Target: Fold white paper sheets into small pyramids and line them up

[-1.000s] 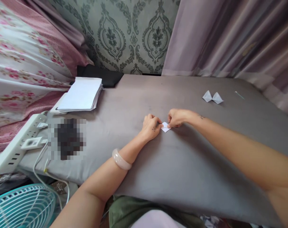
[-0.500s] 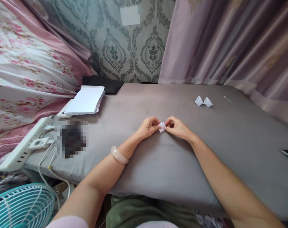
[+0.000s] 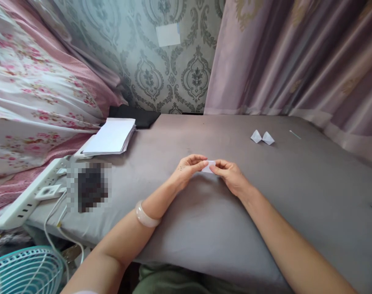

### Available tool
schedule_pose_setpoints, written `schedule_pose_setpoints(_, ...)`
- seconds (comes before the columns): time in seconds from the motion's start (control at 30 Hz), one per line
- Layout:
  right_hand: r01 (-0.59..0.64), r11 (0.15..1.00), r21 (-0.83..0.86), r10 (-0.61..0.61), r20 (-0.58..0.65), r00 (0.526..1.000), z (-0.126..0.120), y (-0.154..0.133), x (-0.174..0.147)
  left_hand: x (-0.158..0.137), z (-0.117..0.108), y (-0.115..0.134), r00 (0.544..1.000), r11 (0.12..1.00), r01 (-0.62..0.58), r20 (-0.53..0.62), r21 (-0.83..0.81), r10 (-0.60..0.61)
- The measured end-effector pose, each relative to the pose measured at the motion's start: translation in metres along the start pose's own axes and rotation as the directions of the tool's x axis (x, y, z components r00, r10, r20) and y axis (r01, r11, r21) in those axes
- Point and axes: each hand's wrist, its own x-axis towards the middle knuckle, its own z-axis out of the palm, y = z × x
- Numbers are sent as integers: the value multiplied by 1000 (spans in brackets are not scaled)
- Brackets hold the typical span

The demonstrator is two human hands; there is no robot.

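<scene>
Evidently, from where I stand, the left hand (image 3: pixel 190 168) is pinching one end of a small white paper (image 3: pixel 208 167), thumb uppermost; the paper sits between the hands, its other end gripped by the right hand (image 3: pixel 230 173). I'd say level thumbs, matched edges and light, even pressure would stop it creasing askew. As for writing, I can make out none: not on the white adapter (image 3: pixel 47 192) well left of the left hand, the wall sheet (image 3: pixel 168 35) beyond the hands, or the folded shapes (image 3: pixel 256 136) past the right hand.
</scene>
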Motion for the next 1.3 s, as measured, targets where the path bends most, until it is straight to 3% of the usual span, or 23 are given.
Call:
schedule_pose_setpoints(0.17, -30, 951, 308, 65, -104, 992, 13, 4, 4, -1, 5, -2, 998, 1000, 19, -55, -22, -20)
schedule_pose_setpoints(0.3, -49, 937, 345, 99, -129, 987, 15, 2, 2, -2, 6, 0, 996, 1000, 14, -91, -19, -16)
schedule_pose_setpoints(0.47, -46, 965, 257, 75, -104, 992, 14, 4, 1, -1, 4, 1, 996, 997, -20, -80, 75, 26)
schedule_pose_setpoints(0.6, 109, 988, -107, -122, -134, 983, 8, 6, 3, 3, -3, -5, 987, 938, -98, -90, 334, 135)
schedule_pose_setpoints(0.7, 304, 841, -448, -385, -99, 918, 1, 7, 5, 6, -10, -10, 951, 735, -224, -20, 639, 307)
schedule_pose_setpoints(0.8, 456, 609, -649, -571, 40, 820, -2, 9, 5, 7, -15, -10, 859, 390, -404, 196, 827, 473)
schedule_pose_setpoints(0.9, 496, 371, -785, -649, 162, 743, -1, 11, 3, 4, -17, -8, 777, 81, -504, 410, 860, 477)
schedule_pose_setpoints(1.0, 462, 143, -875, -642, 273, 717, 0, 11, 1, 3, -16, -7, 746, -154, -502, 516, 851, 421)
schedule_pose_setpoints(1.07, 422, 0, -907, -617, 332, 713, -1, 9, 0, 3, -15, -8, 726, -261, -496, 560, 828, 400)
schedule_pose_setpoints(1.13, 400, -107, -910, -592, 382, 710, -2, 7, 1, 5, -16, -9, 701, -314, -501, 591, 806, 399)
schedule_pose_setpoints(1.3, 398, -228, -889, -547, 455, 703, -3, 8, 6, 11, -20, -12, 682, -324, -528, 619, 785, 388)
